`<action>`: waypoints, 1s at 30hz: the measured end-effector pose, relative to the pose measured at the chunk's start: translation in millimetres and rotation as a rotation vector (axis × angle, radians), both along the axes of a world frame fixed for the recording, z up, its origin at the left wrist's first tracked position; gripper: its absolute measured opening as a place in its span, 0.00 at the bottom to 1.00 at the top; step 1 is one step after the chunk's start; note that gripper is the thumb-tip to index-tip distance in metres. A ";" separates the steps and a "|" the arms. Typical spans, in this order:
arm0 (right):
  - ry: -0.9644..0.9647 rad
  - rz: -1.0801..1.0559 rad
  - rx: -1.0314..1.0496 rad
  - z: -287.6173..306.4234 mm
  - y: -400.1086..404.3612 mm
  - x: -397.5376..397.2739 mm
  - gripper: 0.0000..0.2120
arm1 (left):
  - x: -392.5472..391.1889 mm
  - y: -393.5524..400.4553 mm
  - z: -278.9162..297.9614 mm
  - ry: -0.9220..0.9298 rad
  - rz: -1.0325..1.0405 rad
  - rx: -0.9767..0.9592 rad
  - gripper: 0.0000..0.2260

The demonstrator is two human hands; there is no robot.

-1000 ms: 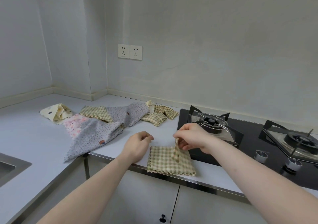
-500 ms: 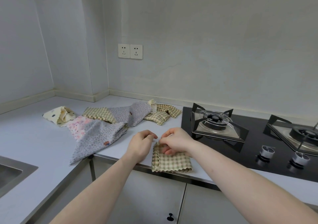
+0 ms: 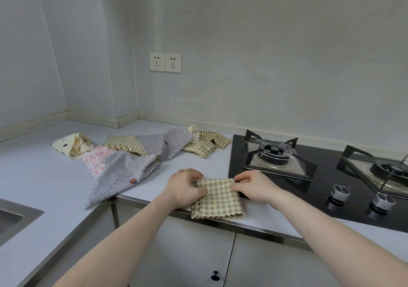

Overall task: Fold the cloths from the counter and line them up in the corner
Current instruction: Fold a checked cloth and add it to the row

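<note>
Checked cloth (image 3: 217, 198) is folded smaller now, hands moved out to its top corners

Left hand (image 3: 185, 187) and right hand (image 3: 254, 186) each pinch a corner of it, flat on the surface (image 3: 33, 176) front edge beside the stove (image 3: 309, 176). Loose cloth pile (image 3: 136, 154) sits further back; sink (image 3: 13, 216) at left, contents out of view.

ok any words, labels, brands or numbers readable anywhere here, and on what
None can be read.
Sockets: only pin holes, no lettering shows.
Hob knobs: faint marks, too small to read.
Cloths, such as the check cloth held by the left hand and right hand: patterns only, no text.
</note>
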State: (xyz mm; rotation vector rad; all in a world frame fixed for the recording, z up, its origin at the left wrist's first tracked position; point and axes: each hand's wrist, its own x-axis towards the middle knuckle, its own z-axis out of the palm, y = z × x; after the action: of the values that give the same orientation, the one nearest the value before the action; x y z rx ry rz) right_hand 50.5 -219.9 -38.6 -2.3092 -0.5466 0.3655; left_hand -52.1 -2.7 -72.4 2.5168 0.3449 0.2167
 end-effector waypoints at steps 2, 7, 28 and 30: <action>0.040 0.023 -0.010 -0.2 5.3 1.1 0.15 | -1.2 1.3 -1.7 -0.033 0.018 -0.076 0.21; 0.017 0.025 0.031 -0.2 14.5 5.2 0.07 | -5.0 0.9 -5.7 -0.261 0.045 -0.324 0.04; -0.359 0.237 0.186 -25.9 -5.8 -11.0 0.11 | -4.8 1.1 -5.9 -0.309 0.090 -0.357 0.16; -0.430 0.256 0.151 -32.4 -8.0 -11.8 0.10 | -4.2 1.8 -6.4 -0.284 0.098 -0.349 0.18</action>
State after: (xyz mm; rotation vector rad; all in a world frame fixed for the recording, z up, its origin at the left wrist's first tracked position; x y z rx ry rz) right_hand 38.7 -227.9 -71.0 -2.1790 -1.0500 -0.0610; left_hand -56.3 -0.9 -78.7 2.0936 0.3557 0.5015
